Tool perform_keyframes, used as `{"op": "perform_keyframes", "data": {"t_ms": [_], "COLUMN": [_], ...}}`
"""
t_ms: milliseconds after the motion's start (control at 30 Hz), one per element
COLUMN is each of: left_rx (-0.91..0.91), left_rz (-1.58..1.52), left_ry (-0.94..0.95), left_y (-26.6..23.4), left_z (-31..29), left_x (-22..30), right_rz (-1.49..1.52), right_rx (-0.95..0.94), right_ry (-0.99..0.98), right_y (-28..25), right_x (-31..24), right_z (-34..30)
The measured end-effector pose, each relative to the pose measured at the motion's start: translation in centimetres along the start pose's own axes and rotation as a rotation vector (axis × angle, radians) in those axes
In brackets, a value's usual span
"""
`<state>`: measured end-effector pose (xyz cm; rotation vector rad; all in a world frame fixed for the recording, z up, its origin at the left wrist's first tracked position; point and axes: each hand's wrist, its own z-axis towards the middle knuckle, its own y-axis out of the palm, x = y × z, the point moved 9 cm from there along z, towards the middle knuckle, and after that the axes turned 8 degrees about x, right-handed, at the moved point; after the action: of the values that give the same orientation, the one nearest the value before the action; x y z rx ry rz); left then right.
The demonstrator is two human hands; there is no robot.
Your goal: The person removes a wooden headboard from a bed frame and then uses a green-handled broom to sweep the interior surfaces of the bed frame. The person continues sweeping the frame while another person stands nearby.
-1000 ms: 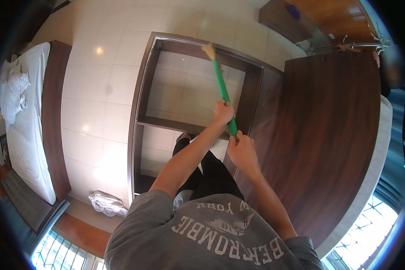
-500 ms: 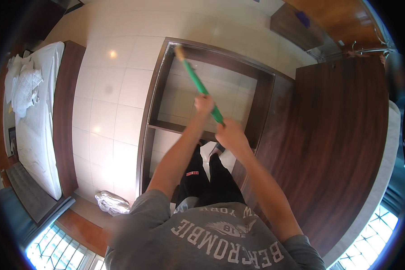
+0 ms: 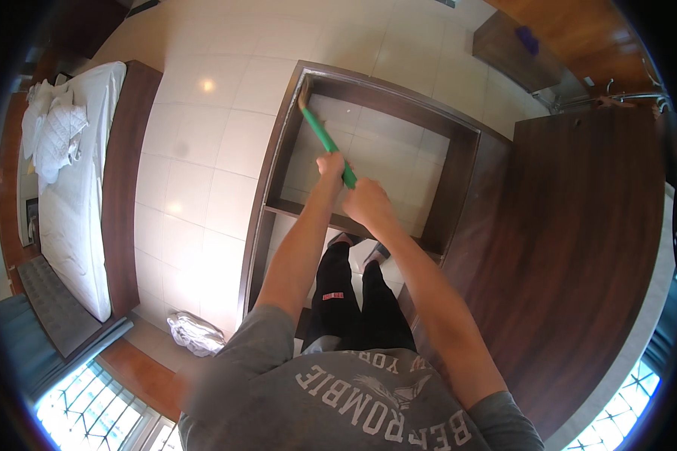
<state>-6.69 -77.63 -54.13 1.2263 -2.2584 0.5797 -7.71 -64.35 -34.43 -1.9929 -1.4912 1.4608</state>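
Note:
My left hand [image 3: 331, 163] and my right hand [image 3: 368, 201] are both closed around the green-handled brush [image 3: 320, 132], left above right. Its narrow brown end points away from me, into the far left corner of a dark wooden bed frame [image 3: 384, 93]; I cannot make out the bristles. Pale floor tiles show inside the frame, with small specks on them. My feet stand in the nearer section, behind the frame's crossbar [image 3: 286, 207].
A large dark wooden panel [image 3: 572, 248] lies along the right side. On the left stands a bed with a white mattress [image 3: 75, 218] and crumpled bedding [image 3: 59, 128]. A white bundle [image 3: 195, 333] rests on the floor at the lower left. A low wooden box [image 3: 515, 56] stands far right.
Both hands have shifted slightly up and left relative to the frame. The brush's brown end has moved deeper into the far left corner. The whole view has shifted a little.

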Motion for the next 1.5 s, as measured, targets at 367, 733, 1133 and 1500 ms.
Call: {"op": "perform_keyframes", "data": {"t_ms": [367,733,1133,1500], "left_rx": [-0.276,-0.067,0.093,-0.134], "left_rz": [-0.280,-0.159,-0.069,-0.227], "left_ry": [0.036,-0.043,-0.078,0.063], "left_y": [4.7,-0.1,-0.5,3.3], "left_z": [-8.5,-6.0,1.3,-3.6], "left_x": [0.2,-4.8,1.5,5.4], "right_rz": [-0.096,-0.094,-0.036,-0.182], "right_rx": [0.121,-0.089,-0.150,0.157], "right_ry": [-0.073,-0.048,0.090,-0.248], "right_y": [-5.8,-3.0,-1.9,-4.3], "right_x": [-1.3,0.8,-4.2,-3.3], "right_z": [-5.4,-3.8,2.9,0.7]}}
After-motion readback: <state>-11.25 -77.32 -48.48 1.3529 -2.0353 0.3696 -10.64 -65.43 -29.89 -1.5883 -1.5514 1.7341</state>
